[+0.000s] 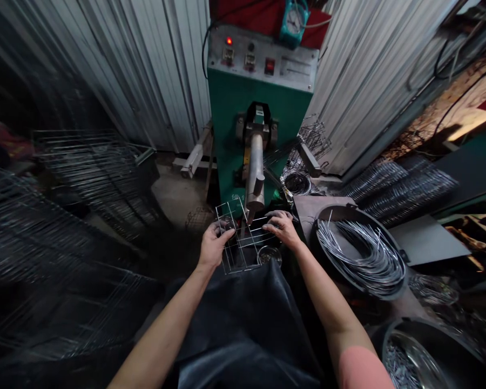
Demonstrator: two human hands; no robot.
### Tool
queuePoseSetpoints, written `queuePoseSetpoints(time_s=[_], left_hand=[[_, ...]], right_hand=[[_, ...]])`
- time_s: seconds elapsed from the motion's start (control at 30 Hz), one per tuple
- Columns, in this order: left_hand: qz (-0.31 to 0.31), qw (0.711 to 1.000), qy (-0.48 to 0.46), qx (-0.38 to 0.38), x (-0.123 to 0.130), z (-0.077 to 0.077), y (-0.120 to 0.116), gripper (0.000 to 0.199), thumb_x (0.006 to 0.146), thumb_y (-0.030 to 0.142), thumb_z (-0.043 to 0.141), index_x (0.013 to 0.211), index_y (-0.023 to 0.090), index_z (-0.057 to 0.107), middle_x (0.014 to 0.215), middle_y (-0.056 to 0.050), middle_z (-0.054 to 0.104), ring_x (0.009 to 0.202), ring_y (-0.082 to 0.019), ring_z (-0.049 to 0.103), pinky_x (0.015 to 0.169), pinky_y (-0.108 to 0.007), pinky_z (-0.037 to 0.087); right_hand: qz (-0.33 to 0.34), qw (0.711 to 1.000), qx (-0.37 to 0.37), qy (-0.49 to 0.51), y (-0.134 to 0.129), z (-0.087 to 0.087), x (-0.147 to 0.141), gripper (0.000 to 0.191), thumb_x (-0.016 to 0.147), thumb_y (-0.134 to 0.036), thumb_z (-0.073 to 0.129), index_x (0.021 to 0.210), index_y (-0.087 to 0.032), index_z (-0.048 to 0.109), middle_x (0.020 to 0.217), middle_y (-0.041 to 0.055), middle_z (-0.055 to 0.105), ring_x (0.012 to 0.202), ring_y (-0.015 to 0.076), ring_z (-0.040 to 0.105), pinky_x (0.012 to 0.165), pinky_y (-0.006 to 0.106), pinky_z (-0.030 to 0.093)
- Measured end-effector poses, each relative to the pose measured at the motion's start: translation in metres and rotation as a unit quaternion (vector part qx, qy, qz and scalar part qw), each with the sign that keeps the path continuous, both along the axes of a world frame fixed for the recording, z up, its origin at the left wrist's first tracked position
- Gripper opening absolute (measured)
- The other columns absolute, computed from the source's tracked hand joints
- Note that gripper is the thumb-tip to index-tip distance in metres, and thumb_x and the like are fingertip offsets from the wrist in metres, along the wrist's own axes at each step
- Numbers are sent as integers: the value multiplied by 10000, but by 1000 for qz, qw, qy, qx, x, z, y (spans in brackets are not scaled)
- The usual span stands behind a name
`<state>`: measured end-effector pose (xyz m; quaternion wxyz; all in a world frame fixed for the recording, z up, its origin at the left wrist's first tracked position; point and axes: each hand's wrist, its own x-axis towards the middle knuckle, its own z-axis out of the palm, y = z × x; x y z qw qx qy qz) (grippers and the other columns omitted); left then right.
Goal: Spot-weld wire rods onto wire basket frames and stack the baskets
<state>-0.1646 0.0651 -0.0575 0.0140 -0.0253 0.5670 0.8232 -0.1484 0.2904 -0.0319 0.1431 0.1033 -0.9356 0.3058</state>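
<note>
My left hand [214, 243] grips the left side of a small metal wire grid [240, 246], with thumb and fingers closed on its wires. On the other side, my right hand [281, 227] has its fingers curled at the ends of the cross wires. The grid sits tilted just under the tip of a thick metal electrode arm [256, 162], which juts out of a green spot welding machine [227, 129]. Whether the tip touches the wire is hard to tell. Below the grid, a small round dish [269, 255] shows partly. A dark apron [243, 324] covers my lap.
At right, a round tub [403, 254] holds bent wires; another tub [392, 329] below contains short metal pieces. Blurred wire racks [93, 167] are stacked at left. Metal bars [194, 159] stick out beside the machine. A red lamp [229, 40] glows on its panel.
</note>
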Motion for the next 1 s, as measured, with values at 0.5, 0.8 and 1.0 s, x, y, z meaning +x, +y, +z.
queuePoseSetpoints(time_s=[0.5,0.8,1.0], left_hand=[[5,999,-25,45,-13,3,5,454,443,278,809,794,149,551,681,28,585,596,-93,546,623,-241,436],[-8,997,-44,58,-24,-3,6,470,419,282,822,776,143,550,651,31,575,583,-102,550,611,-252,428],[-20,998,-41,49,-26,-3,6,463,414,286,825,774,139,573,617,36,568,552,-99,547,576,-238,414]], right_hand=[[-8,1000,6,-5,-2,6,-15,216,795,-386,638,662,-215,632,1044,38,655,1065,226,509,958,435,232],[-21,999,16,-19,-1,6,-23,221,799,-402,625,678,-219,649,1012,38,653,1041,219,520,950,424,239],[-20,999,21,-17,-1,6,-22,225,795,-409,629,675,-219,650,992,38,655,1025,214,534,946,417,249]])
